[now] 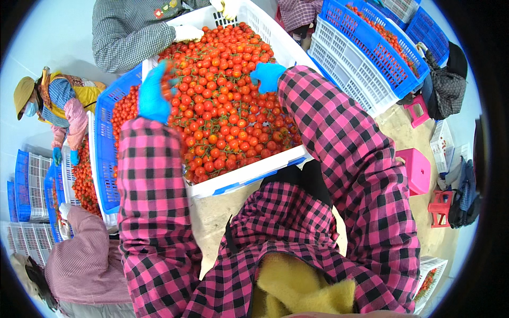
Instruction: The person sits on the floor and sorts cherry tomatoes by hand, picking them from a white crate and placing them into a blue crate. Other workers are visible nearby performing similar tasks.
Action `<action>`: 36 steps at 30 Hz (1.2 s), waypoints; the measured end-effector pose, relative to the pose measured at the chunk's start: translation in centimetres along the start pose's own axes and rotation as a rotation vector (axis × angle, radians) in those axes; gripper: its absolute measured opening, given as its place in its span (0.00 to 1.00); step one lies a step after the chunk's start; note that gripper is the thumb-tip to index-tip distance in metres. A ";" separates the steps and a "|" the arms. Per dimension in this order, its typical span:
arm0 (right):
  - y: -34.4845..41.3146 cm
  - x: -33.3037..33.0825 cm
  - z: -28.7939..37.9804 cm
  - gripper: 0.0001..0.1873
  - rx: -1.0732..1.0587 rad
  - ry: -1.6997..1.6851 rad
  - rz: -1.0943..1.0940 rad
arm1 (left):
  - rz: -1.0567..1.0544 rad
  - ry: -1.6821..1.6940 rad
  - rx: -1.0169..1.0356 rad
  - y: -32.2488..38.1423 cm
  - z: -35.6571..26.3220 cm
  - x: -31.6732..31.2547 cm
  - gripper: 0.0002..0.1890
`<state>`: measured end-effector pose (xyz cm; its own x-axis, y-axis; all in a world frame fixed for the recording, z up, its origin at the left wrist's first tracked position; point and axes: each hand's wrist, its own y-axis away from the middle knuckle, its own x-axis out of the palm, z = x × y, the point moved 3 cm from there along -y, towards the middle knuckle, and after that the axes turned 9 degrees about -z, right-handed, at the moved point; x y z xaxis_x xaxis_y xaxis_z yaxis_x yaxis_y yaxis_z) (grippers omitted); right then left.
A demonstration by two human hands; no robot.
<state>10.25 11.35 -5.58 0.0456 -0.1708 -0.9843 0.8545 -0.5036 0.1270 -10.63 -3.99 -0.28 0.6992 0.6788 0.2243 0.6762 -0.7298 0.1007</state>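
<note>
A white plastic crate [246, 175] in front of me holds a heap of red cherry tomatoes [222, 107], some on green stems. My left hand [156, 93], in a blue glove, is over the crate's left side, blurred, with red tomatoes at its fingers; whether it grips them is unclear. At the right side of the heap my right hand [268, 77], also blue-gloved, rests on or just above the tomatoes with curled fingers; what lies under them is hidden.
A co-worker's white-gloved hand [189, 33] touches the heap's far edge. On the left is a blue crate [105, 139] of tomatoes, with two people beyond at other crates. Stacked blue and white crates [346, 63] stand at upper right, a pink stool [415, 171] at right.
</note>
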 end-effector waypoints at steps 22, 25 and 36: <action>0.2 -2.1 0.3 0.02 0.132 -1.309 0.070 | 0.136 -0.335 0.142 1.9 3.0 5.8 0.15; 0.7 -2.5 0.5 0.02 0.087 -1.383 0.124 | 0.206 -0.318 -0.198 1.6 6.1 6.7 0.21; 1.1 -2.7 0.8 0.18 0.305 -1.522 0.100 | 0.288 -0.105 -0.132 2.5 5.8 7.0 0.15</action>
<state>10.65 10.55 -2.71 -0.6170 -0.7851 0.0539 0.7375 -0.5531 0.3875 -2.71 -0.56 -4.06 0.8818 0.4432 0.1616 0.4166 -0.8923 0.1741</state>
